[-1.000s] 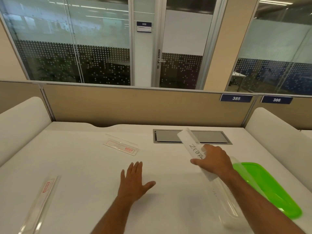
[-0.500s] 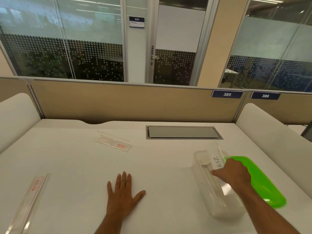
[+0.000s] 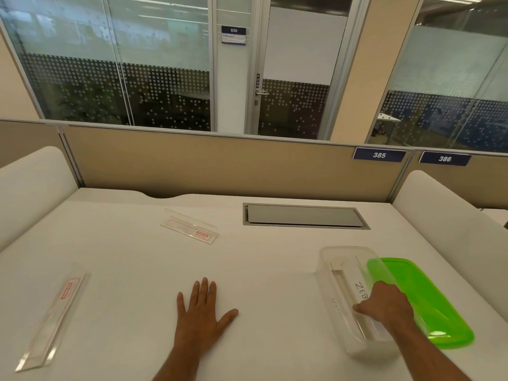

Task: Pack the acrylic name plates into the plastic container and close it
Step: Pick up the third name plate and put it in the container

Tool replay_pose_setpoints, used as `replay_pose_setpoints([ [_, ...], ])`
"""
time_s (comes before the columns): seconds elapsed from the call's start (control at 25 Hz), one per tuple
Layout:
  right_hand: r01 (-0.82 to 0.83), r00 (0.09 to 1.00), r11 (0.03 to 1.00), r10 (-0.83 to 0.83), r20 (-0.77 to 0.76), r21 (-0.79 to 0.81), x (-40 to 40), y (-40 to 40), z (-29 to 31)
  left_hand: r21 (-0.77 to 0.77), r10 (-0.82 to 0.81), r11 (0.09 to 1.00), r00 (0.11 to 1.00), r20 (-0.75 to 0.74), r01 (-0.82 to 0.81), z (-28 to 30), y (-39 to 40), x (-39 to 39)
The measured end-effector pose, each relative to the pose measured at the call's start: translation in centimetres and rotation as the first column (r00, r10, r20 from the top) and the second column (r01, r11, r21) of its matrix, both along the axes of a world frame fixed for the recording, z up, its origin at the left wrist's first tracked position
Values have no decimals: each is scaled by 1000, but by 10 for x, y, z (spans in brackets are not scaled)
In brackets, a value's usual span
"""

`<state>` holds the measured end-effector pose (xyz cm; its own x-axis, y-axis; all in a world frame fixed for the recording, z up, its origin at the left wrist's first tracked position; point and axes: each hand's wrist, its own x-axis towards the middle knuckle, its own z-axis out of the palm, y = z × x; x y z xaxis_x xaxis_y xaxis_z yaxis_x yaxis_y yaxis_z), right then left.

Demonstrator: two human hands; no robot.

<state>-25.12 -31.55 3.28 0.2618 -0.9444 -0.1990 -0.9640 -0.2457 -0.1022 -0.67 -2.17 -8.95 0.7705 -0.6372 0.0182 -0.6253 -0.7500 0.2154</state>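
Note:
A clear plastic container (image 3: pixel 327 259) stands open on the white desk at the right. Inside it lies a name plate (image 3: pixel 354 279) with a white paper marked "ZEB". My right hand (image 3: pixel 384 305) reaches into the container and holds that plate, its fingers curled over the plate's near part. A green lid (image 3: pixel 423 295) lies flat just right of the container. Two more clear acrylic name plates lie loose on the desk: one (image 3: pixel 189 226) at the far middle-left and a long one (image 3: pixel 52 320) at the near left. My left hand (image 3: pixel 202 314) rests flat on the desk, fingers spread.
A grey cable hatch (image 3: pixel 305 215) is set into the desk behind the container. Beige partitions (image 3: pixel 209 166) close the back, and white padded dividers (image 3: pixel 30 185) flank both sides.
My right hand carried the "ZEB" plate from above the desk down into the container and laid it flat there. My left hand stayed flat on the desk.

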Motion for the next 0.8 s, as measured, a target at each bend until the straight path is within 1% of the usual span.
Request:
replay_pose_setpoints([
  [0.16, -8, 1000, 1000, 8, -12, 10, 0, -2, -7, -55, 15, 998, 999, 36, -13, -1, 0, -1],
  [0.24, -13, 1000, 1000, 13, -17, 8, -1, -3, -10, -61, 18, 998, 999, 29, -16, -1, 0, -2],
  [0.4, -22, 997, 1000, 22, -69, 2, 4, -5, -13, -42, 19, 999, 1000, 20, -18, -2, 0, -1],
  [0.48, -22, 996, 1000, 20, -86, -18, 7, -5, -11, 16, 0, 1000, 999, -53, 1, -1, 1, -1],
  [0.52, -29, 995, 998, 25, -93, -49, 9, -5, -9, 34, -11, 999, 996, -86, 14, -3, 1, -1],
  [0.64, -103, 992, 973, 85, -95, -206, 20, -4, 1, 41, -21, 999, 995, -93, 25, -2, 1, 1],
  [0.72, -159, 987, 941, 158, -27, -300, 36, -3, 7, 19, -18, 1000, 996, -82, 20, 1, 2, 1],
  [0.8, -214, 961, 902, 262, 83, -374, 59, -1, 11, -8, -7, 1000, 995, -100, 7, 8, 3, 4],
])
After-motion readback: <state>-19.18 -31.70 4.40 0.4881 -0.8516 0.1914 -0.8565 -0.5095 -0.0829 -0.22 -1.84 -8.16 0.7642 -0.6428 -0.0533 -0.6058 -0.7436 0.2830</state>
